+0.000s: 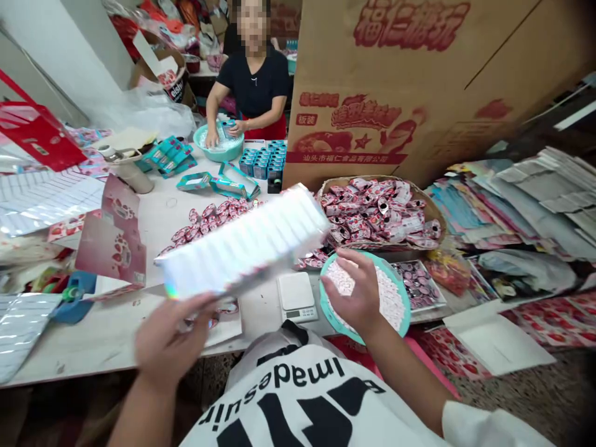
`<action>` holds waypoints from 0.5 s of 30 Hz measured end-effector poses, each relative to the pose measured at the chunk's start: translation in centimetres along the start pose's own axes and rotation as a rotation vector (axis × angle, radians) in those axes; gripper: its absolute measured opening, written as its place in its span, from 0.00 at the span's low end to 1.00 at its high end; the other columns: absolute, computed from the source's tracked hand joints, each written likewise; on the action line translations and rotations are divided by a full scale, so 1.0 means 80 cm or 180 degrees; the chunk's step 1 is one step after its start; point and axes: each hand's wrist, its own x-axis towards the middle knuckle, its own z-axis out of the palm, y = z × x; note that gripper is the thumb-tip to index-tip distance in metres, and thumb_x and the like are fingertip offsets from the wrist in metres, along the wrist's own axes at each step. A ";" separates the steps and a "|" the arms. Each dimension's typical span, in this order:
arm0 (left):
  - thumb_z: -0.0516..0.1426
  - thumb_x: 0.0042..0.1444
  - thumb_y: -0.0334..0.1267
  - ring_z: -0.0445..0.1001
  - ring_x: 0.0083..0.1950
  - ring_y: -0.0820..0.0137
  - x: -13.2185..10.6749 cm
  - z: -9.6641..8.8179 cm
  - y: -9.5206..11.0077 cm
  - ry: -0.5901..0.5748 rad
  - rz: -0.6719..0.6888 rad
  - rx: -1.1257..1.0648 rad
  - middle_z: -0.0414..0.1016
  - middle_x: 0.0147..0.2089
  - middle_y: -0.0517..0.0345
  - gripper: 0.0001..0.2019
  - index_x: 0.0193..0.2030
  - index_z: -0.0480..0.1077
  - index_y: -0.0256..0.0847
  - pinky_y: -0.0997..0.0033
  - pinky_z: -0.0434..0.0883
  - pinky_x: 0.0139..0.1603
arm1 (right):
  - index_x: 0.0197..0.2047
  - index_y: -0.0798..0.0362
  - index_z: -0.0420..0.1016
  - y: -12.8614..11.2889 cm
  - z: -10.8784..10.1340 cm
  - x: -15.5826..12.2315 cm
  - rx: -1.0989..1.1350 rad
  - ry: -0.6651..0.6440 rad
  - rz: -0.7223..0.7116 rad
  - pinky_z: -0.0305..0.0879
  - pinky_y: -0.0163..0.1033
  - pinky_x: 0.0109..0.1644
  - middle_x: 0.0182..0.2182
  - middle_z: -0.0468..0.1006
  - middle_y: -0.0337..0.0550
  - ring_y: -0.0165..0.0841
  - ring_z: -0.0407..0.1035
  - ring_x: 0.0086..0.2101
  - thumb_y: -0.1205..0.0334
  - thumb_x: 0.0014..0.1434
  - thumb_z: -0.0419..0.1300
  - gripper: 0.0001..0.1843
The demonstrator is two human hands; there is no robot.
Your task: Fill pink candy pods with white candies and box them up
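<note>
Fingers of your left hand [170, 344] pinch the near end of the white ribbed sheet [246, 245], its long axis slanting rightward above your right hand [356, 295], half-curled over the teal bowl [408, 310], grip unclear.

Left grip [170, 344] closed on the near end of a white ribbed sheet [246, 245], held raised and slanted above the tabletop [158, 217]; sheet blurred. Right grip [356, 292] curled over a teal bowl [406, 320] of small pale tablets; whether it holds any cannot be told. White scale [297, 297] just left of the bowl. Wicker basket [437, 217] of pink sachets behind. Across the tabletop, a co-worker's hands [218, 133] rest in a second teal basin [218, 152].
</note>
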 end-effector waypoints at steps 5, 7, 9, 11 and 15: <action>0.60 0.56 0.36 0.79 0.35 0.69 -0.018 0.124 0.071 -0.1059 0.0401 -0.0837 0.82 0.36 0.58 0.07 0.41 0.76 0.45 0.68 0.77 0.35 | 0.54 0.42 0.69 0.010 -0.020 0.009 -0.0307 -0.1333 -0.0313 0.40 0.63 0.65 0.52 0.74 0.43 0.45 0.63 0.57 0.58 0.60 0.63 0.19; 0.59 0.58 0.37 0.79 0.37 0.68 -0.028 0.160 0.070 -0.1193 0.0111 -0.0872 0.82 0.37 0.58 0.06 0.41 0.76 0.46 0.66 0.78 0.36 | 0.51 0.45 0.73 0.032 -0.018 -0.004 -0.0106 -0.1928 -0.0060 0.42 0.60 0.64 0.45 0.78 0.42 0.39 0.70 0.48 0.59 0.64 0.58 0.12; 0.57 0.59 0.37 0.79 0.39 0.66 -0.037 0.183 0.063 -0.1307 0.0031 -0.0694 0.81 0.39 0.56 0.07 0.43 0.76 0.47 0.63 0.78 0.39 | 0.48 0.47 0.74 0.054 -0.010 -0.021 0.0107 -0.2260 0.0133 0.49 0.54 0.61 0.38 0.79 0.41 0.35 0.72 0.40 0.62 0.66 0.55 0.10; 0.57 0.59 0.38 0.78 0.42 0.63 -0.041 0.196 0.058 -0.1178 0.0182 -0.0217 0.80 0.40 0.52 0.10 0.46 0.76 0.48 0.58 0.78 0.42 | 0.47 0.47 0.76 0.068 -0.001 -0.035 0.0219 -0.2355 0.0334 0.56 0.47 0.54 0.36 0.79 0.41 0.34 0.72 0.38 0.63 0.66 0.54 0.10; 0.60 0.57 0.37 0.73 0.52 0.57 -0.036 0.202 0.055 -0.0460 0.0849 0.0745 0.75 0.48 0.46 0.14 0.50 0.75 0.50 0.50 0.75 0.50 | 0.48 0.46 0.77 0.067 0.016 -0.042 0.0363 -0.2243 0.0675 0.59 0.41 0.43 0.35 0.80 0.41 0.35 0.71 0.36 0.63 0.65 0.55 0.12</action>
